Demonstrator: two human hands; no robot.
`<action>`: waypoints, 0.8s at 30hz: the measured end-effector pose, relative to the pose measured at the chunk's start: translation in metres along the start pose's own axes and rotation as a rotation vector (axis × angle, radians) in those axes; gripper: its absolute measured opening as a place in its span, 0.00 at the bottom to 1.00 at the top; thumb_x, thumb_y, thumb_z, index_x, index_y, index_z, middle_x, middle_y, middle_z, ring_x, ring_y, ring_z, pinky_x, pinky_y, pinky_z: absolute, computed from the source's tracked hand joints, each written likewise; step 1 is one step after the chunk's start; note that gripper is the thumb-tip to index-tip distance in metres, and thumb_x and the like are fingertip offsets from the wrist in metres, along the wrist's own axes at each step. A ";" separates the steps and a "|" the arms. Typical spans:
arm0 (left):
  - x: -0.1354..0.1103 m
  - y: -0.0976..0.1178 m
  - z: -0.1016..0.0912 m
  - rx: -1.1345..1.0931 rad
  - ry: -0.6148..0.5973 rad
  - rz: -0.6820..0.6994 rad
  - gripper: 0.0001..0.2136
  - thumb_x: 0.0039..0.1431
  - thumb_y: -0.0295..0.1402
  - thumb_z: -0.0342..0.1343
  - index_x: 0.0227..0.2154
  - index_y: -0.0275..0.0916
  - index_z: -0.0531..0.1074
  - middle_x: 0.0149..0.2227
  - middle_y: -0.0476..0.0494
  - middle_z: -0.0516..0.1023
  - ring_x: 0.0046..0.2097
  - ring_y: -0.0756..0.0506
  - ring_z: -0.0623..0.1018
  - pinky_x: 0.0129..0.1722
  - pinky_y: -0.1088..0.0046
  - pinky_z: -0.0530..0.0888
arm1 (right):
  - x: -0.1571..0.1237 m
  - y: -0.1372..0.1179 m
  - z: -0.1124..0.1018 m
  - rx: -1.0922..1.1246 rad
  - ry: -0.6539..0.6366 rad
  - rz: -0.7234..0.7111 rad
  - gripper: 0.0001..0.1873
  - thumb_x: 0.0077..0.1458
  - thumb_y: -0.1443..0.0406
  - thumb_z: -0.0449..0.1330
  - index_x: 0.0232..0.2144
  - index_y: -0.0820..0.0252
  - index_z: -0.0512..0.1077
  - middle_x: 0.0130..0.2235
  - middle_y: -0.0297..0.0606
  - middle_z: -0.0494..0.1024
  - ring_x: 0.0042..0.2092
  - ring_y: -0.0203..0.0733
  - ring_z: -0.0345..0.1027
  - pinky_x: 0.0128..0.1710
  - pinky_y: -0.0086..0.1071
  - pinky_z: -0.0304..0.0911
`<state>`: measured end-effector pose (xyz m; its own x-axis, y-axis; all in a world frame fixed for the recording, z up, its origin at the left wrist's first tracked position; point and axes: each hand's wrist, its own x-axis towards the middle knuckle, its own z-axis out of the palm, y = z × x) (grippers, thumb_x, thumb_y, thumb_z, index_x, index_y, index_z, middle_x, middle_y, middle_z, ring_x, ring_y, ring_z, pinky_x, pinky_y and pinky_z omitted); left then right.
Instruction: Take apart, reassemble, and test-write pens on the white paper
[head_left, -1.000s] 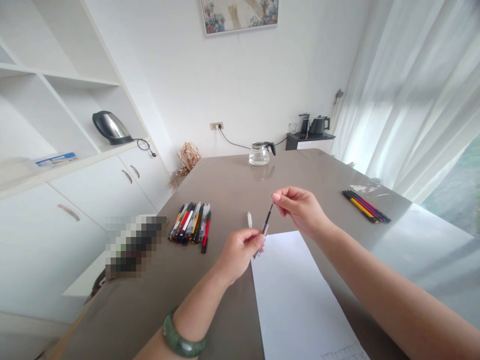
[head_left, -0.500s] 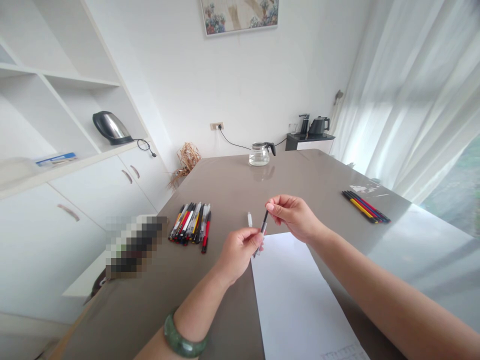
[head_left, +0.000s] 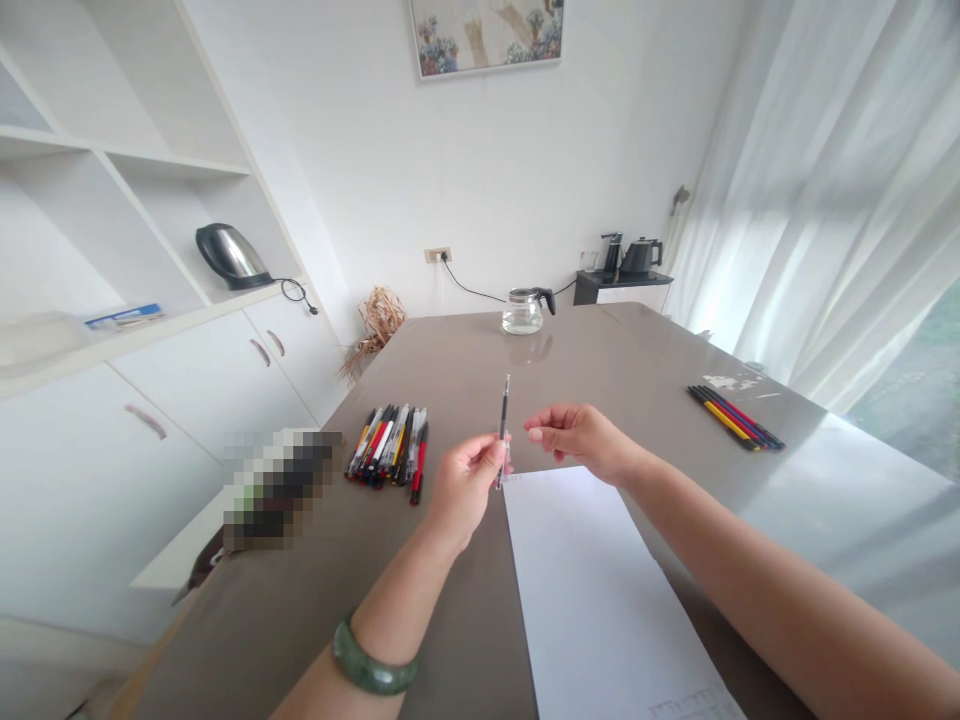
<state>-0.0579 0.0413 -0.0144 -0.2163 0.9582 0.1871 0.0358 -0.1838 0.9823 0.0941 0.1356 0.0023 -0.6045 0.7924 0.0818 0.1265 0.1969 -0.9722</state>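
My left hand (head_left: 469,487) is closed on a slim pen (head_left: 504,408) and holds it nearly upright. The pen has a dark middle and clear ends, and my fingers cover part of its lower half. To its right, my right hand (head_left: 581,438) hovers apart from the pen, thumb and forefinger loosely bent with nothing visible between them. Below both hands lies a white sheet of paper (head_left: 592,570), with faint marks near its bottom edge. A cluster of pens (head_left: 386,447) in black, red, yellow, white and clear rests left of my left hand.
Several coloured pens (head_left: 735,417) lie side by side on the right of the brown table (head_left: 450,355), near white scraps (head_left: 731,382). A glass pot (head_left: 523,312) stands at the far end. A blurred patch (head_left: 281,490) covers something at the left edge.
My right hand has let go of the pen's upper end and drawn slightly away. The pen has shifted left and stands more upright in my left hand. The white piece behind it no longer shows.
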 end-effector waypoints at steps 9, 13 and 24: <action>0.006 -0.004 -0.009 -0.014 0.116 0.007 0.19 0.49 0.42 0.52 0.39 0.34 0.70 0.28 0.43 0.72 0.30 0.49 0.72 0.28 0.75 0.68 | 0.056 0.030 0.019 -0.680 0.158 0.185 0.18 0.40 0.53 0.55 0.14 0.62 0.67 0.18 0.37 0.68 0.24 0.37 0.62 0.21 0.28 0.51; 0.006 -0.005 -0.008 -0.017 0.116 0.000 0.19 0.48 0.42 0.52 0.40 0.34 0.70 0.27 0.43 0.72 0.30 0.48 0.72 0.27 0.75 0.67 | 0.070 0.034 0.039 -0.766 0.172 0.229 0.17 0.38 0.53 0.57 0.15 0.62 0.68 0.23 0.43 0.71 0.29 0.45 0.66 0.24 0.31 0.54; 0.005 -0.007 -0.007 -0.010 0.059 0.009 0.18 0.50 0.41 0.51 0.39 0.34 0.70 0.28 0.43 0.71 0.29 0.49 0.71 0.26 0.76 0.66 | 0.041 0.036 0.017 -0.438 0.239 0.142 0.21 0.45 0.50 0.50 0.20 0.62 0.67 0.20 0.38 0.70 0.20 0.33 0.61 0.19 0.27 0.57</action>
<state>-0.0658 0.0460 -0.0207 -0.2734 0.9420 0.1947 0.0283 -0.1944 0.9805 0.0603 0.1657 -0.0331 -0.3671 0.9286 0.0539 0.5422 0.2607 -0.7988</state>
